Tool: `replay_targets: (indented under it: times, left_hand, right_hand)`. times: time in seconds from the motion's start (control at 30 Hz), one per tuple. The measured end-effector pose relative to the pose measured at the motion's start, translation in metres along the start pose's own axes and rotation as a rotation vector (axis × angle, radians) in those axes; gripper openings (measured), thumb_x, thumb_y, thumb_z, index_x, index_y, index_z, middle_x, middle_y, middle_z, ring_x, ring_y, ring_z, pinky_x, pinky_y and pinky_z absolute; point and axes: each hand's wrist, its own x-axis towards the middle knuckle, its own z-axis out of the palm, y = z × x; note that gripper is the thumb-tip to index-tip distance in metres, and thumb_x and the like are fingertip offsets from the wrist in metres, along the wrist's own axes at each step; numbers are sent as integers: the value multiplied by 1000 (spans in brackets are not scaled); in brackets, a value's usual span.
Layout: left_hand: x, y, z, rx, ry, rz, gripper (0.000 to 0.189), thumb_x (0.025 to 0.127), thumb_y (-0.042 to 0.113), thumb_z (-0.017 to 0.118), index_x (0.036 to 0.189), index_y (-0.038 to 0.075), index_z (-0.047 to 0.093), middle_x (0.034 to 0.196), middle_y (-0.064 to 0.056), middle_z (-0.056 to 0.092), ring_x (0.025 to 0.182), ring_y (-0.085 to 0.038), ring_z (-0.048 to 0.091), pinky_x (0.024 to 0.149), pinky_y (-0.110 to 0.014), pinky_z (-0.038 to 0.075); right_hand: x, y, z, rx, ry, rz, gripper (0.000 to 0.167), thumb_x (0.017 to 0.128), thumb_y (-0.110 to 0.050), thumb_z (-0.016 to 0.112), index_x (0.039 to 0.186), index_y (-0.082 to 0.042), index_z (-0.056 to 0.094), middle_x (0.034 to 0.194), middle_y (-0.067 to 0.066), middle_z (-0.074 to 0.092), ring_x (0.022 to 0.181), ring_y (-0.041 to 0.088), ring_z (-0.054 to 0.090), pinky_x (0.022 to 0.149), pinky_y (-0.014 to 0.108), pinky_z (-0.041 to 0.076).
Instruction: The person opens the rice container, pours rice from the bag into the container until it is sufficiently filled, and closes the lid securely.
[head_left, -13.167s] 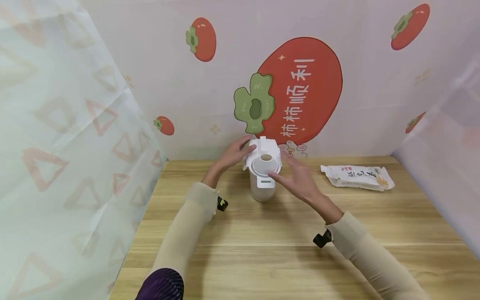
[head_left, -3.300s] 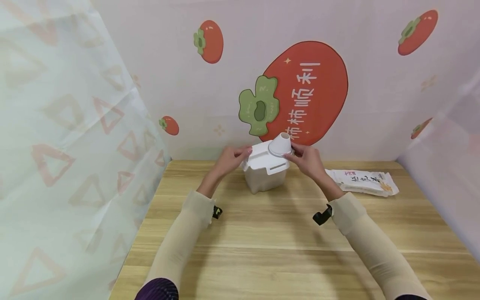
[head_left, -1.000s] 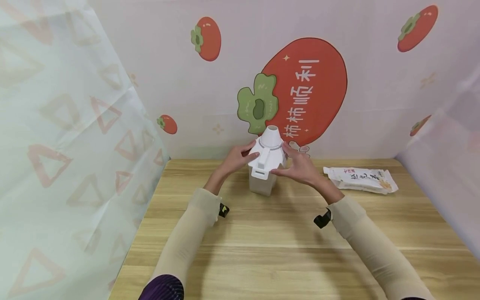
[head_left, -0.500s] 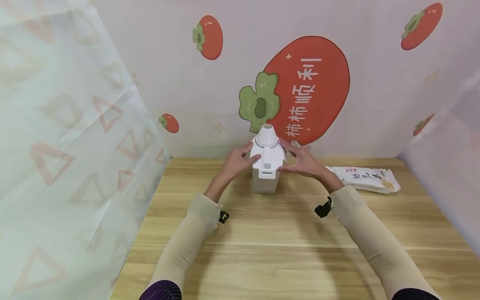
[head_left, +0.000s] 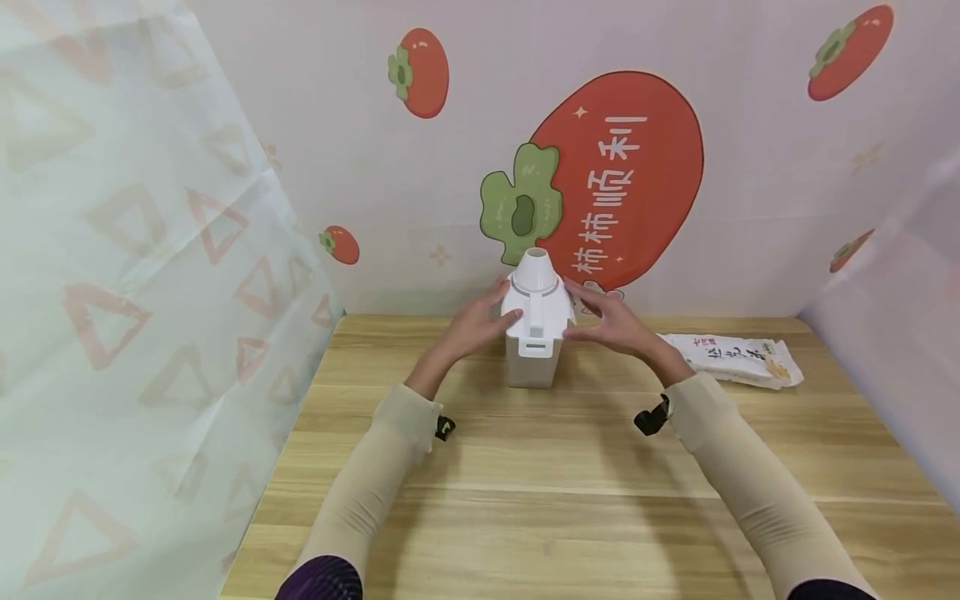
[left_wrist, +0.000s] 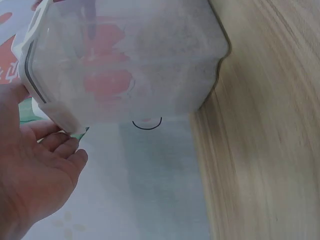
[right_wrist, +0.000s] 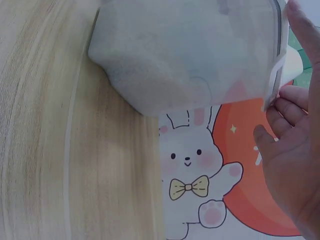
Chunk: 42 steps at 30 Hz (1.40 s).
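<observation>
A translucent storage container (head_left: 530,368) stands upright near the back of the table, with pale contents showing through its wall. Its white lid (head_left: 551,312) is on, topped by a white cone-shaped cap (head_left: 535,271); a slotted tab hangs at the front. On the left, my left hand (head_left: 477,325) pinches the lid's edge, thumb on top and fingers at the side flap (left_wrist: 60,116). At the opposite side, my right hand (head_left: 618,325) is spread loosely, thumb close to the lid's corner and fingers beside the right flap (right_wrist: 272,82).
A white printed packet (head_left: 738,360) lies on the wooden table (head_left: 510,500) to the right, behind my right wrist. The patterned back wall (head_left: 420,200) rises close behind the container, and sheeted walls flank both sides.
Since about three seconds ago, the container has turned so its tabbed end faces front. In the last half second it stays almost still, while my right hand has eased slightly outward.
</observation>
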Motion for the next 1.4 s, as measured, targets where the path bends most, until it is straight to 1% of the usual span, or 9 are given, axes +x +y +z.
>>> replay_targets:
  times: [0.13, 0.27, 0.47, 0.6, 0.73, 0.9, 1.07, 1.3, 1.4]
  left_hand:
    - [1, -2, -3, 10, -57, 29, 79, 107, 45, 57, 168, 9, 23, 176, -15, 17, 161, -30, 22, 131, -44, 22]
    - [0, -3, -6, 15, -105, 24, 82, 106, 47, 58, 169, 11, 21, 178, -11, 12, 162, -27, 17, 131, -45, 20]
    - [-3, -2, -8, 37, -152, 29, 86, 105, 50, 59, 169, 10, 19, 178, -10, 9, 163, -25, 15, 131, -45, 20]
    - [-3, -1, -10, 51, -167, 46, 87, 105, 51, 58, 169, 7, 18, 178, -12, 8, 163, -25, 14, 132, -45, 19]
    - [-3, 0, -10, 50, -173, 45, 88, 105, 51, 57, 169, 7, 17, 178, -13, 6, 163, -26, 13, 132, -44, 18]
    - [-4, -1, -9, 37, -173, 35, 88, 105, 52, 57, 169, 8, 15, 178, -12, 5, 163, -26, 13, 131, -44, 18]
    - [-4, -1, -7, 38, -173, 33, 89, 105, 53, 58, 169, 9, 16, 178, -12, 6, 163, -26, 14, 131, -45, 19]
    - [-4, 0, -7, 54, -169, 16, 88, 104, 54, 57, 169, 10, 16, 178, -10, 7, 163, -27, 15, 131, -46, 20]
    - [-5, 0, -7, 52, -164, 10, 88, 105, 54, 58, 169, 11, 16, 178, -10, 7, 162, -27, 16, 131, -46, 20]
  right_hand:
    - [-1, 3, -4, 5, -5, -11, 89, 92, -23, 86, 165, -11, 37, 171, 12, 35, 155, 38, 36, 121, 59, 36]
    - [-3, 7, -8, -11, -2, 3, 82, 94, -23, 84, 163, -13, 42, 168, 9, 41, 153, 36, 41, 119, 55, 40]
    - [-3, 13, -12, 39, -17, 11, 71, 98, -12, 77, 161, -8, 45, 166, 13, 43, 153, 36, 41, 118, 54, 39]
    - [-2, 15, -13, 94, -14, 21, 67, 99, -11, 76, 159, -6, 47, 165, 15, 44, 152, 35, 41, 117, 49, 39]
    - [-1, 18, -12, 138, -13, 6, 67, 98, -10, 77, 158, -6, 48, 164, 16, 45, 151, 37, 42, 115, 40, 43]
    - [2, 22, -8, 191, -13, -40, 68, 96, -5, 77, 158, -5, 48, 161, 19, 48, 149, 40, 44, 110, 28, 49]
    - [4, 25, -6, 216, 2, -80, 67, 95, -1, 77, 156, -2, 49, 158, 21, 50, 146, 41, 47, 105, 19, 50]
    - [4, 31, 1, 271, 20, -91, 64, 96, 3, 74, 155, -1, 50, 160, 21, 47, 147, 30, 48, 108, 36, 51]
    - [4, 35, 5, 297, 33, -94, 63, 97, 5, 72, 155, -1, 49, 160, 22, 46, 146, 25, 50, 107, 35, 51]
